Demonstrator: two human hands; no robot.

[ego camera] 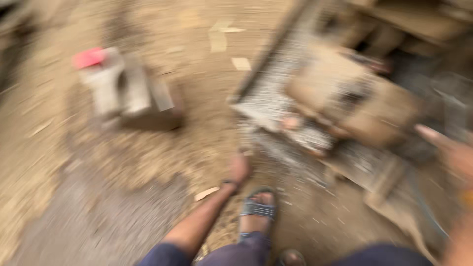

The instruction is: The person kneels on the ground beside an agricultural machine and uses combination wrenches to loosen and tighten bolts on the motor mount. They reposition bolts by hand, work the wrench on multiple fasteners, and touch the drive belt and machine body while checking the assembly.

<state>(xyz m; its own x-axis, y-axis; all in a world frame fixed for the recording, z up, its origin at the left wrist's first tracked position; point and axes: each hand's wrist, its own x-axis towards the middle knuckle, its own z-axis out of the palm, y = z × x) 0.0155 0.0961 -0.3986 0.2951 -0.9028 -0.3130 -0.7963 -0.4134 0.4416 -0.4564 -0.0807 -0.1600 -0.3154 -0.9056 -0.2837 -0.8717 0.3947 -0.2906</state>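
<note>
The view is badly smeared by motion, so only coarse shapes can be told.

The left hand [238, 168] hangs low at the end of a bare forearm, just above the sawdust floor [123, 162]. It seems empty, the fingers loosely curled, though the blur hides whether they are truly closed. A pale wood chip [206, 193] lies on the floor just beside the left wrist, to its left. A foot in a grey sandal [257, 207] stands just right of that arm.

The right hand [451, 150] comes in at the right edge with a finger stretched out to the left, so it reads as open; it grips nothing that shows. Its fingertip is near a tan wooden block [352, 96], which lies tilted on a long, grey, sawdust-covered plank [286, 106]. The block is up and left of the right hand, and well apart from the left hand, up and to its right.

Far to the left on the floor stands a grey block with a red cap [88, 57].
</note>
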